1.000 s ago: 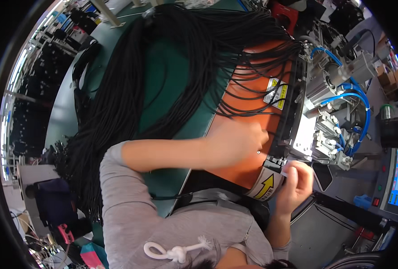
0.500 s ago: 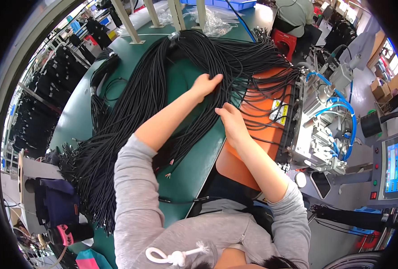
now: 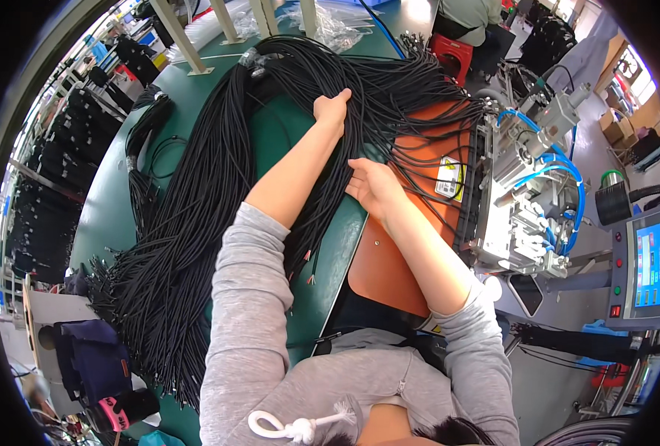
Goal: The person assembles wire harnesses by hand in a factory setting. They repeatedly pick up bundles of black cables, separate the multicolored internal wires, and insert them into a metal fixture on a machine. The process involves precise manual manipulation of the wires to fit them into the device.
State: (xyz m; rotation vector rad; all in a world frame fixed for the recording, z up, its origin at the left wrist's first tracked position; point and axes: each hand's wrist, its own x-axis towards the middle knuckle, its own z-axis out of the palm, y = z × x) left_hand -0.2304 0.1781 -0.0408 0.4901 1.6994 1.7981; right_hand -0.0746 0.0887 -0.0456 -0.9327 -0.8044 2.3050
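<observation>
A thick bundle of thin black cables [image 3: 203,163] arches over the green table and spreads out at its lower left end. My left hand [image 3: 331,111] is wrapped round the right-hand strand of this bundle, thumb on top and most fingers hidden beneath the cables. Nearer to me, my right hand [image 3: 376,186] is beside the same strand, palm turned toward it. Its thumb and fingers are apart, the tips at the edge of the cables, and nothing shows in its grasp. A few cable ends with bare coloured wires [image 3: 309,267] hang below my left forearm.
An orange board [image 3: 389,267] lies to the right, cables crossing it to a metal machine [image 3: 530,201] with blue air hoses. A touch-screen panel [image 3: 648,264] stands far right. A smaller cable bundle [image 3: 138,149] lies at left. A person sits on a red stool [image 3: 451,56] behind.
The view has shifted, so the scene sits further left. My left hand has moved a little farther along the strand. My right hand has turned and its fingers have spread beside the cables.
</observation>
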